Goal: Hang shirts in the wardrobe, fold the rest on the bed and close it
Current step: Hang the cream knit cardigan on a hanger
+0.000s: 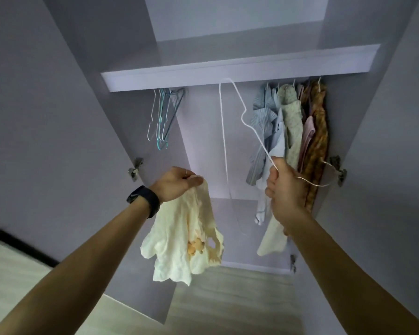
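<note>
Two hands held apart at wardrobe (pixel 228 68) | crumpled cream shirt (pixel 186 240), orange print, pinched by left hand (pixel 177 183), dangling mid-air | hanger (pixel 256 139) gripped by right hand (pixel 284 187) | print obscured by folds

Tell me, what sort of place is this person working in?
Probably a bedroom at home: an open lilac wardrobe with shirts hung at the right and empty hangers at the left. The left hand holds a cream shirt, the right hand a white hanger.
</note>
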Demonstrator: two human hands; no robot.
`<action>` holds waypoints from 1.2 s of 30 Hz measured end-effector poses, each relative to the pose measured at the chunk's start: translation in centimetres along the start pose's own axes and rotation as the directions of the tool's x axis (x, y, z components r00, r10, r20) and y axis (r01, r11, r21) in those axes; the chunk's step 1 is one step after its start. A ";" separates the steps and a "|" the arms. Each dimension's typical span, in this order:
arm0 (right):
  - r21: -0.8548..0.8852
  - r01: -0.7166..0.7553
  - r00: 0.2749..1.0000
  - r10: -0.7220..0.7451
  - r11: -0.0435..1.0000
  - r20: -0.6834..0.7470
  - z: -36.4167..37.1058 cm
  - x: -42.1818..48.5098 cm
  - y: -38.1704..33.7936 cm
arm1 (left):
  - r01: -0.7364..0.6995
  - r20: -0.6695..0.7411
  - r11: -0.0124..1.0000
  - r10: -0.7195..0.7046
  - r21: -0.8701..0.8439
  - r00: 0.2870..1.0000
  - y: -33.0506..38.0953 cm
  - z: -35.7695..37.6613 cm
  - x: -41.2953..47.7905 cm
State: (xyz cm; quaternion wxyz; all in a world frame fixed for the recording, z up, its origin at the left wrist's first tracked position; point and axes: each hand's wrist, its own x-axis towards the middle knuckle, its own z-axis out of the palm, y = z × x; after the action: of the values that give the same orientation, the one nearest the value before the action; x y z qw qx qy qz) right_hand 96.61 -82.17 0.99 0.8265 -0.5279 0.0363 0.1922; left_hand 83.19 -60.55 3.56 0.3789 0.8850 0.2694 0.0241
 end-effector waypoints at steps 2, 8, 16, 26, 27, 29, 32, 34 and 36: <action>0.093 0.004 0.998 -0.009 0.996 0.062 1.9 -0.9 -1.3 | 0.007 0.002 1.000 -0.007 -0.017 1.000 0.6 -0.8 -0.2; 0.177 0.081 0.993 -0.094 0.981 0.072 6.2 -2.5 -1.2 | -0.020 0.028 0.994 0.023 -0.104 0.999 2.3 -4.4 -2.1; -0.080 0.242 0.969 -0.237 0.967 0.070 4.7 0.7 3.7 | -0.054 -0.064 0.867 0.025 -0.496 0.998 2.6 -9.0 -4.7; -0.487 0.612 0.787 -0.424 0.622 0.448 3.4 2.1 1.2 | -0.083 -0.255 0.989 0.050 -0.119 0.966 0.6 -10.8 -4.7; -0.512 0.634 0.772 -0.429 0.580 0.470 4.3 2.3 0.2 | -0.074 -0.213 0.996 0.063 -0.046 0.975 0.5 -10.3 -4.5; -0.597 0.651 0.759 -0.382 0.469 0.527 5.7 2.6 -1.5 | -0.078 -0.175 0.997 0.080 0.020 0.981 0.3 -9.6 -4.4; -0.678 0.685 0.728 -0.198 0.267 0.657 6.9 3.0 -3.0 | -0.091 -0.224 0.996 0.090 0.005 0.971 0.3 -9.1 -4.1; -0.694 0.701 0.713 -0.158 0.164 0.683 7.5 2.7 -3.7 | -0.114 -0.260 0.992 0.095 -0.057 0.961 0.3 -8.9 -4.0; -0.691 0.688 0.723 -0.291 0.224 0.626 8.3 2.6 -4.2 | -0.109 -0.227 0.994 0.100 -0.031 0.969 0.5 -8.7 -3.8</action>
State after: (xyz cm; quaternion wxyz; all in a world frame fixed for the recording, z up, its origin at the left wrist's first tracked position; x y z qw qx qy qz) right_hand 99.30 -75.65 7.54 0.4153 -0.8177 -0.3986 -0.0026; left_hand 78.00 -57.04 10.68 0.3630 0.8812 0.2631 0.1500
